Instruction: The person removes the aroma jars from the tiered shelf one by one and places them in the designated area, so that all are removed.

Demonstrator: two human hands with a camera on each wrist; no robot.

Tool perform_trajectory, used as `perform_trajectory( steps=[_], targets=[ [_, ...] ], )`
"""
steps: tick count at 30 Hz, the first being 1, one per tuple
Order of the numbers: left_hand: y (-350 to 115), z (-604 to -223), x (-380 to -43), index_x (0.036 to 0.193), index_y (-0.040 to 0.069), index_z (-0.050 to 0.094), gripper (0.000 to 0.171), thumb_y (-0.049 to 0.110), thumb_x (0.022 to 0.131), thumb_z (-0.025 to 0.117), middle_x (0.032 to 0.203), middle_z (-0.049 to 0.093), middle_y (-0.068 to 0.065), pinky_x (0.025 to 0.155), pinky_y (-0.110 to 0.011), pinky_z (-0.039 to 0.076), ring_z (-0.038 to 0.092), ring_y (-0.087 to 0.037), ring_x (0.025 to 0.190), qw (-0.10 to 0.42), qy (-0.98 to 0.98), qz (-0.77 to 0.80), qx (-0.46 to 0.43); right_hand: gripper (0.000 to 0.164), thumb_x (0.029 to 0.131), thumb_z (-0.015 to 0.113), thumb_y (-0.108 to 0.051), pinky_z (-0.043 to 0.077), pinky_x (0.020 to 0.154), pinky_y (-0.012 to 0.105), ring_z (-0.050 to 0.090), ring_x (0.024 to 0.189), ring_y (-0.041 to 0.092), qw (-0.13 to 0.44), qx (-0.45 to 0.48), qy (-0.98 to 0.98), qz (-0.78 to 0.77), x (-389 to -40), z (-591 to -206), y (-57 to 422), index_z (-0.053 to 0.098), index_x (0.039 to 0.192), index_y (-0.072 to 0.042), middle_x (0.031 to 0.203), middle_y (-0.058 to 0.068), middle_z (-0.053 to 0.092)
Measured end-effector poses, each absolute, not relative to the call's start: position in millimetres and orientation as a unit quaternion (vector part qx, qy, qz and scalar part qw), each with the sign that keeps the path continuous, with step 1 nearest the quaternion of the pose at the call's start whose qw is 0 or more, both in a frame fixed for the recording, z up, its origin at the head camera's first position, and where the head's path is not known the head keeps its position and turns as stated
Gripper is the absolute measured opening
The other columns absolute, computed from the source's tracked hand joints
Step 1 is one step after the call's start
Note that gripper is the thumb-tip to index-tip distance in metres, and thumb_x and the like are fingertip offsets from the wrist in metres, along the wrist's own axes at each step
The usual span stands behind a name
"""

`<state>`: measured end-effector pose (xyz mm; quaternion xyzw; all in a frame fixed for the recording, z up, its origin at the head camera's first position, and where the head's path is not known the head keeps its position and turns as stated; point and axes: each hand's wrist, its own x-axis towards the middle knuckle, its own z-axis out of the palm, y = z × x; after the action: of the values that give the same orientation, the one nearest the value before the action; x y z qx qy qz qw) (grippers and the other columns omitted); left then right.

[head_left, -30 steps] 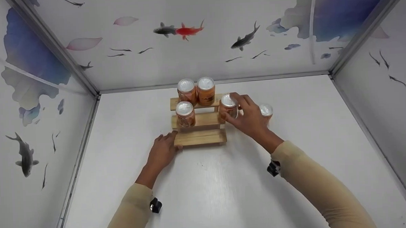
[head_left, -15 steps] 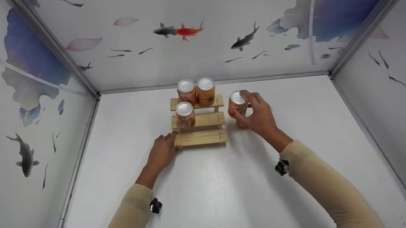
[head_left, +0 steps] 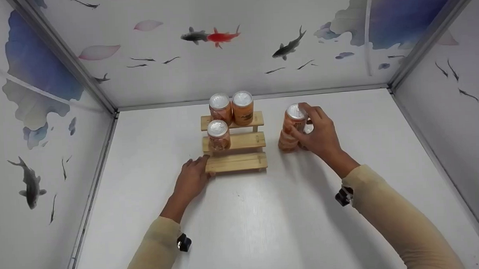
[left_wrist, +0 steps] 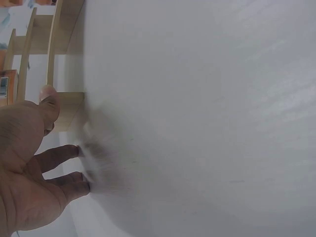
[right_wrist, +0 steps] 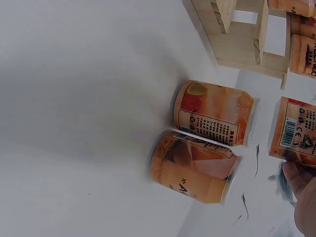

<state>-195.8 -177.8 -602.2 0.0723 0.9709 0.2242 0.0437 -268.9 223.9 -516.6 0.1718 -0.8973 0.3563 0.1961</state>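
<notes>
My right hand (head_left: 322, 133) holds an orange can (head_left: 296, 112) with a silver lid upright, thumb at one side and fingers at the other. Below it two similar cans stand side by side on the table, the nearer-to-rack can (right_wrist: 215, 112) and the other can (right_wrist: 195, 168); the head view shows them partly covered by the hand and held can. My left hand (head_left: 192, 179) grips the left end of the lowest step of a three-step wooden rack (head_left: 236, 163), with thumb at the front. In the left wrist view two other fingertips (left_wrist: 74, 150) reach down to the table.
Two cans stand on the rack's top step, a left can (head_left: 221, 109) and a right can (head_left: 243, 108). Another can (head_left: 219, 135) is at the left of the middle step. White panels (head_left: 236, 66) with painted fish enclose the white table (head_left: 235, 231) at back and sides.
My right hand has carried the can from beside the rack's middle step rightward, over the cans on the table. Left hand and rack stay put.
</notes>
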Motion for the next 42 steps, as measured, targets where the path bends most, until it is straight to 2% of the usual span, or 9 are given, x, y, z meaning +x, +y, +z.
perform_trajectory(
  steps=[12,21,29,35,42],
  targets=[
    [-178.9,-601.5,-196.8,0.162,0.006,0.054,0.063,0.032,0.107,0.073,0.159,0.061,-0.026,0.136,-0.059,0.034,0.055,-0.044,0.153,0.045,0.968,0.237,0.074,0.074,0.092,0.092,-0.020,0.069,0.093,0.054,0.072,0.118,0.041,0.197,0.155,-0.900,0.356,-272.1,-513.7,244.2,0.057,0.155,-0.003,0.133,0.026,0.066],
    [-180.2,-603.0,-196.6,0.159,0.003,0.055,0.064,0.030,0.105,0.076,0.153,0.065,-0.029,0.135,-0.060,0.036,0.061,-0.045,0.147,0.018,0.965,0.242,0.099,0.072,0.093,0.092,-0.021,0.068,0.093,0.055,0.074,0.114,0.043,0.215,0.148,-0.900,0.350,-276.4,-509.8,257.3,0.058,0.153,-0.003,0.131,0.027,0.066],
    [-179.6,-604.0,-196.9,0.162,0.008,0.053,0.065,0.035,0.106,0.073,0.159,0.060,-0.027,0.134,-0.063,0.036,0.053,-0.050,0.153,0.040,0.965,0.249,0.074,0.068,0.094,0.090,-0.017,0.067,0.095,0.058,0.073,0.118,0.042,0.218,0.136,-0.899,0.354,-276.3,-512.2,267.5,0.058,0.152,-0.003,0.132,0.026,0.066],
    [-179.9,-603.4,-195.4,0.163,0.008,0.052,0.065,0.034,0.107,0.073,0.160,0.060,-0.026,0.135,-0.062,0.035,0.053,-0.048,0.154,0.040,0.964,0.253,0.072,0.069,0.094,0.091,-0.017,0.067,0.094,0.058,0.072,0.117,0.043,0.220,0.126,-0.899,0.356,-276.7,-514.2,275.8,0.058,0.153,-0.002,0.132,0.027,0.065],
    [-179.7,-602.7,-195.1,0.162,0.008,0.053,0.063,0.032,0.107,0.073,0.159,0.060,-0.027,0.133,-0.065,0.038,0.052,-0.052,0.153,0.040,0.965,0.250,0.073,0.069,0.092,0.092,-0.016,0.067,0.097,0.058,0.071,0.121,0.044,0.224,0.112,-0.901,0.354,-275.9,-516.9,286.8,0.059,0.152,-0.003,0.132,0.028,0.065]
  ],
)
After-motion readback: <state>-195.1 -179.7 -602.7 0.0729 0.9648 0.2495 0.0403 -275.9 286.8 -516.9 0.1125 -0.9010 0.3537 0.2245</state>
